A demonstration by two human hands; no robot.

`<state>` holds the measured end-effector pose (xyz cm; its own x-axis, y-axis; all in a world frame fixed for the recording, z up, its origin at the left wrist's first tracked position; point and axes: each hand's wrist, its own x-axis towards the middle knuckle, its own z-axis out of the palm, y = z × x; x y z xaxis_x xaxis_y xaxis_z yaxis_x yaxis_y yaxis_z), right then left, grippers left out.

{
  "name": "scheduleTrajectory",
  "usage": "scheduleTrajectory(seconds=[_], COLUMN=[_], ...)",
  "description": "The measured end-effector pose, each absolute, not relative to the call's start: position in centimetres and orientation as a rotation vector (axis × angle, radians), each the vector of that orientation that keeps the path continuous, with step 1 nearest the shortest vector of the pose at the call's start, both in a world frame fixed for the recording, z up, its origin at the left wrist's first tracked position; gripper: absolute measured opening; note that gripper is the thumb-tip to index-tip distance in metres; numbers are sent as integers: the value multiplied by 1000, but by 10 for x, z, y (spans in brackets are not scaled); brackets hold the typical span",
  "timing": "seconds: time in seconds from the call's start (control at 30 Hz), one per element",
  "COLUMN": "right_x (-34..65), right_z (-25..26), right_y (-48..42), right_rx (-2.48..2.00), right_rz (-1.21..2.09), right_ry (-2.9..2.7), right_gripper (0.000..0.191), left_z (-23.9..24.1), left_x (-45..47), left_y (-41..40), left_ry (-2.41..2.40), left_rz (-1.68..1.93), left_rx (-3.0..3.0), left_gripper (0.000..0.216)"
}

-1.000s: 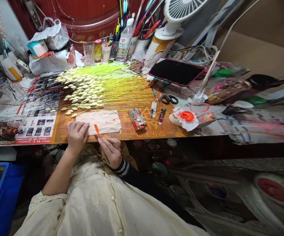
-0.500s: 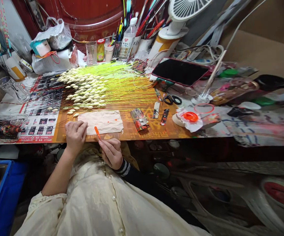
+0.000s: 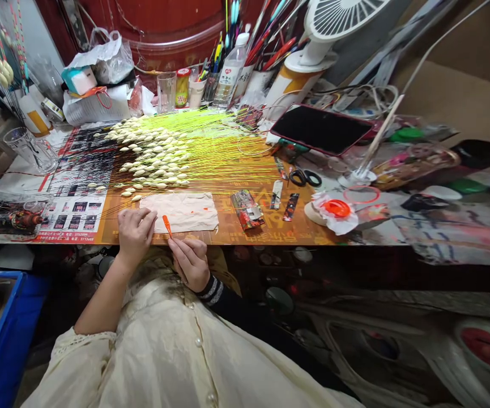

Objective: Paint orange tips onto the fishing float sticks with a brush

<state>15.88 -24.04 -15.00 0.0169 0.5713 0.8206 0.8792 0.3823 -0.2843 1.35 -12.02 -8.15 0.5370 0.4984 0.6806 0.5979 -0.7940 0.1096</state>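
Fingers | right hand pinching orange sliver | left hand curled, grip unclear, beside creased paper

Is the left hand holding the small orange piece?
No: the right hand holds the orange piece; the left hand rests beside the crumpled paper.

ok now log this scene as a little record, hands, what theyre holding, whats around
left hand: resting at the table edge, beside crumpled tan paper
right hand: pinching a small orange pointed piece
nearby: cream bud-shaped pieces on neon yellow-green stems
rest: black-screened tablet, scissors, desk fan, blue crate
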Motion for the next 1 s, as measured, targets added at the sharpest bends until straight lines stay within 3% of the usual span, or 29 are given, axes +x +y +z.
scheduleTrajectory(seconds=[0.73, 1.0], right_x=[161, 157], right_z=[-150, -151], right_y=[-242, -238], right_rx=[-1222, -1203], right_rz=[-402, -389], right_ry=[-1653, -1685], right_gripper=[65, 59], left_z=[-85, -87], left_x=[11, 4], left_y=[-118, -118], left_ry=[-908, -944], left_rz=[-1150, -1142], left_rx=[-2607, -2599], left_gripper=[24, 27])
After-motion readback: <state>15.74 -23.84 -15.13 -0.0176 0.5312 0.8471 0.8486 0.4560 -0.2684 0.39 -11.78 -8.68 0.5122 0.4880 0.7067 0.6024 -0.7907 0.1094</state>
